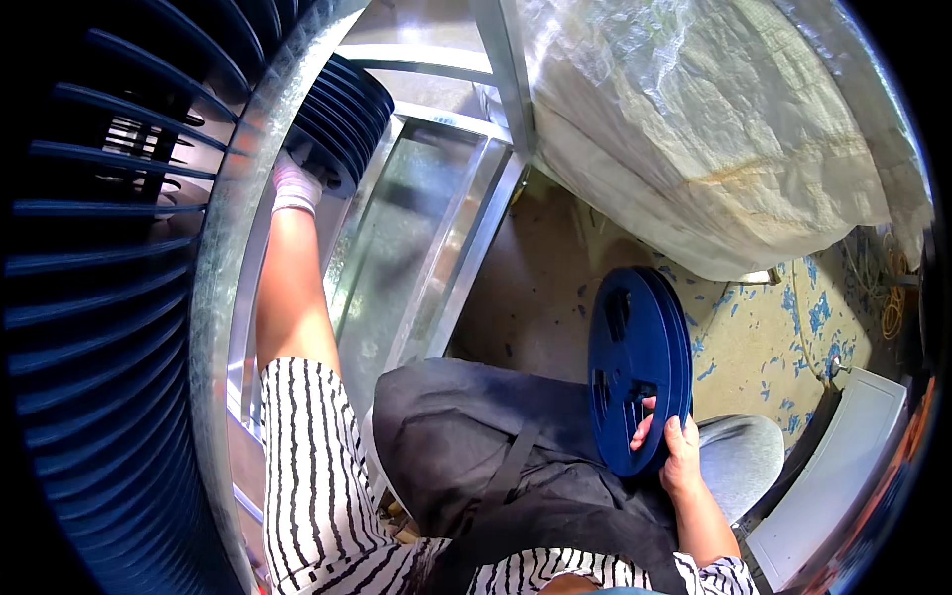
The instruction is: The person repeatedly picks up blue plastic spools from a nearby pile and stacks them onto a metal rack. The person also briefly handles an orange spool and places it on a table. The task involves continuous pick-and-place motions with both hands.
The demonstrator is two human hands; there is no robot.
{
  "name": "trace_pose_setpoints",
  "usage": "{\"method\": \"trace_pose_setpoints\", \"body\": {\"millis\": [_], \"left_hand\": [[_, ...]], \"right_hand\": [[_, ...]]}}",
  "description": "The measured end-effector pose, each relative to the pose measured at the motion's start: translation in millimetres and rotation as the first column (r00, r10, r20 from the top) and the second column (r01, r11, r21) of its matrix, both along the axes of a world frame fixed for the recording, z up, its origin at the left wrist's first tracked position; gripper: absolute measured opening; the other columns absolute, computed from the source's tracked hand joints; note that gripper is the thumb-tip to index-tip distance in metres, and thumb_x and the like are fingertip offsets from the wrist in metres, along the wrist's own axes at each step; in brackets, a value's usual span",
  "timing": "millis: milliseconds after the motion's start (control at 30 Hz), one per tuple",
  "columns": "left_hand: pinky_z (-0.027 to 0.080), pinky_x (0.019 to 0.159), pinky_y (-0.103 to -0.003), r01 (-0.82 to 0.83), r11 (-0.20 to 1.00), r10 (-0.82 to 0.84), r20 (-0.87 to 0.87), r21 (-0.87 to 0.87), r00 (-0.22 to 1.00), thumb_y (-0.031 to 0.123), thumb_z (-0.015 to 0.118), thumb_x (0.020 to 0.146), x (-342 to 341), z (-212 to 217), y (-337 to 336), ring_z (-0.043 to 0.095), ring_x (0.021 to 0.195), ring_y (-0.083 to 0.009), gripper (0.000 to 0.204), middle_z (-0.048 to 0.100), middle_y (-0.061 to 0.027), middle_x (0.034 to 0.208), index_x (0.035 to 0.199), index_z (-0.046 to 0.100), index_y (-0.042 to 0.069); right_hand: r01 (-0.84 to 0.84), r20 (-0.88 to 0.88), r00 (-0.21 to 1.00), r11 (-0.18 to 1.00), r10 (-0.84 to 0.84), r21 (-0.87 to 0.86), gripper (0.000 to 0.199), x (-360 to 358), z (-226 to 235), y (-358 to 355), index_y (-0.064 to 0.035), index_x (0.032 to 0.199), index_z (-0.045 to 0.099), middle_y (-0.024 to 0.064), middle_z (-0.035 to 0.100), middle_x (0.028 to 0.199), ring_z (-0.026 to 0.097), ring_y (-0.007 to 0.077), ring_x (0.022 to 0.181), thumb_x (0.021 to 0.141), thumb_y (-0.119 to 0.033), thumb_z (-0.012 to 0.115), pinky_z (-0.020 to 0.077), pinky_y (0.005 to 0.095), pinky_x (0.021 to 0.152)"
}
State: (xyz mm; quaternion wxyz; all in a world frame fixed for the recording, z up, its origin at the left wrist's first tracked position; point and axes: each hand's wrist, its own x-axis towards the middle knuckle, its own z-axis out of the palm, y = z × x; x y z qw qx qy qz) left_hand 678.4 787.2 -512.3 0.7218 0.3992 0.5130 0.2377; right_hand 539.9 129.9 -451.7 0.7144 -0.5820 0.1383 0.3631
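Note:
My right hand point(679, 451) grips a few plastic reels point(625, 372), dark blue and held together upright above my right knee. Its thumb rests on the rim, and fingers reach through an opening in the near reel's face. My left arm stretches up and away. My left hand point(296, 186), in a pale glove or wrap, is at the lower edge of a row of blue reels point(347, 114) inside a metal frame. Its fingers are partly lost against the dark reels, so I cannot make out whether they grip one.
A long row of dark blue reels point(109, 327) stands at the left behind a curved metal rail point(213, 288). Ahead are a metal frame point(461, 263) and a big pale woven sack point(704, 129). Blue scraps litter the floor point(764, 327). A grey panel point(833, 476) stands at right.

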Motion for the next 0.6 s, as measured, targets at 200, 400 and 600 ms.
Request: {"method": "trace_pose_setpoints", "body": {"millis": [200,400,600], "left_hand": [[0.038,0.102,-0.053,0.067,0.993,-0.078,0.122,0.092,0.989,0.048,0.039,0.095,20.6,2.7,-34.5,0.048,0.119,-0.0345,0.050,0.056,-0.0115,0.129,0.130,0.052,0.014],[0.033,0.105,-0.041,0.165,0.967,-0.208,0.233,0.194,0.950,0.039,0.049,0.094,-46.3,-29.4,-37.7,0.043,0.124,-0.0268,0.056,0.049,-0.0162,0.132,0.138,0.036,0.007],[0.020,0.115,-0.041,0.293,0.843,-0.398,0.157,0.452,0.904,0.040,0.043,0.101,-147.0,-3.8,-214.5,0.034,0.137,-0.0254,0.057,0.039,-0.0150,0.146,0.144,0.037,0.003]], "right_hand": [[0.023,0.031,0.999,0.996,-0.026,0.086,0.064,6.0,-6.2,-5.2,0.0043,0.121,0.049,0.0127,0.063,0.081,0.062,0.0189,0.070,0.090,-0.052,0.057,0.0508,0.0301,0.068],[-0.017,0.065,0.998,0.877,-0.016,0.479,0.071,27.2,-29.0,-6.2,0.0045,0.121,0.049,0.0131,0.064,0.078,0.062,0.0214,0.065,0.092,-0.061,0.045,0.0512,0.0326,0.063],[0.087,-0.101,0.995,0.633,-0.015,0.769,0.069,49.6,-29.9,3.5,0.0038,0.121,0.049,0.0093,0.058,0.072,0.054,0.0184,0.054,0.097,-0.059,0.032,0.0448,0.0308,0.047]]}}
